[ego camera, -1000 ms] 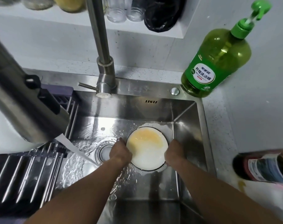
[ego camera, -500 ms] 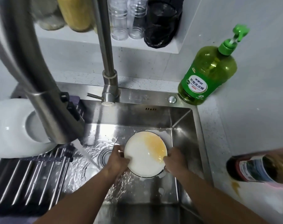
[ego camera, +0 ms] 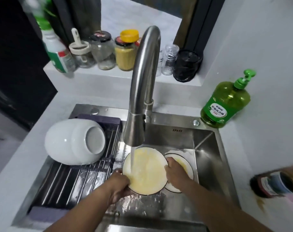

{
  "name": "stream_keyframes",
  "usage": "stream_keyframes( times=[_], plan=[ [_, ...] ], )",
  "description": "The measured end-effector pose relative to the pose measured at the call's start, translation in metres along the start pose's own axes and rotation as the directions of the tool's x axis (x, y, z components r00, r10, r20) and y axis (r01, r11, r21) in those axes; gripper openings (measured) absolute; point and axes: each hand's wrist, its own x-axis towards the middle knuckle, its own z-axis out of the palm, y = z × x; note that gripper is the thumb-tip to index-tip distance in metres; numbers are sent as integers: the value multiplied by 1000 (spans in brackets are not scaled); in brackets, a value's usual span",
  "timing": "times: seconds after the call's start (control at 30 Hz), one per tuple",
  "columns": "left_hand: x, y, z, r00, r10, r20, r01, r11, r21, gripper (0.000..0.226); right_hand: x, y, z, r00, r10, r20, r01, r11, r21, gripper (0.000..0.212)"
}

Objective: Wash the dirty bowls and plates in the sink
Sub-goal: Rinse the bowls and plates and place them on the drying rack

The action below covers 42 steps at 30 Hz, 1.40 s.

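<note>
I see a white plate (ego camera: 147,171) with a thin dark rim, smeared yellow across its face, held tilted over the steel sink (ego camera: 207,164) with the tap's stream landing on its left half. Behind it to the right, partly hidden, a second plate (ego camera: 186,166) of the same kind lies low in the basin, also yellow-stained. On the rack at the sink's left I see stacked white bowls (ego camera: 75,143) lying on their side, foot facing me

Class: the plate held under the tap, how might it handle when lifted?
The plate looks glazed, wet and greasy, so probably slippery. It seems stiff ceramic, likely chipping against the steel sink. Both hands, left and right, hold its rim.
</note>
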Motion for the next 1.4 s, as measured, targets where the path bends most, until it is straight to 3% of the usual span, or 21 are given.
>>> stream_keyframes(
  times=[0.1, 0.2, 0.33, 0.43, 0.5, 0.57, 0.7, 0.8, 0.9, 0.97, 1.07, 1.17, 1.27, 1.4],
  plan=[
    [-8, 13, -24, 998, 61, -3, -61, 996, 69, 47, -12, -25, 8, 1000, -19, -9, 19, 999, 50, 11],
    [-16, 25, -39, 991, 131, 22, -133, 987, 92, 33, -18, -39, 9, 1000, -15, 14, 14, 997, 73, 10],
    [-28, 32, -53, 984, 148, 100, -162, 977, 142, 21, -25, -54, 4, 998, 48, 46, -51, 996, 79, 19],
    [-38, 35, -57, 967, 206, 153, -237, 945, 225, 34, -30, -64, -1, 983, 171, 67, -180, 972, 152, 28],
    [-46, 40, -59, 932, 297, 210, -356, 863, 360, 53, -33, -73, -6, 961, 261, 86, -274, 937, 218, 24],
    [-53, 46, -63, 865, 393, 311, -501, 710, 494, 59, -32, -81, -12, 939, 314, 142, -340, 913, 227, 21],
    [-56, 58, -71, 719, 424, 550, -692, 511, 511, 46, -28, -98, -30, 836, 431, 340, -477, 877, 61, 41],
    [-49, 61, -72, 721, 416, 554, -691, 480, 540, 29, -34, -111, -47, 785, 479, 393, -496, 866, -67, 49],
    [-47, 58, -68, 699, 442, 561, -707, 545, 451, 17, -42, -120, -55, 827, 472, 306, -506, 861, 38, 49],
    [-48, 54, -65, 709, 453, 540, -684, 628, 371, 22, -49, -129, -54, 903, 397, 166, -417, 902, 109, 44],
    [-47, 48, -60, 759, 426, 492, -614, 721, 321, 25, -56, -138, -37, 993, 112, -38, -115, 988, -99, 41],
    [-44, 39, -52, 800, 412, 435, -558, 777, 290, 23, -62, -140, -5, 974, -151, -171, 132, 984, -116, 35],
    [-44, 32, -49, 836, 416, 358, -517, 815, 262, 19, -64, -137, 36, 954, -259, -153, 233, 958, -166, 56],
    [-47, 29, -53, 848, 383, 367, -459, 876, 148, 23, -58, -135, 54, 927, -342, -153, 296, 919, -260, 45]
  ],
)
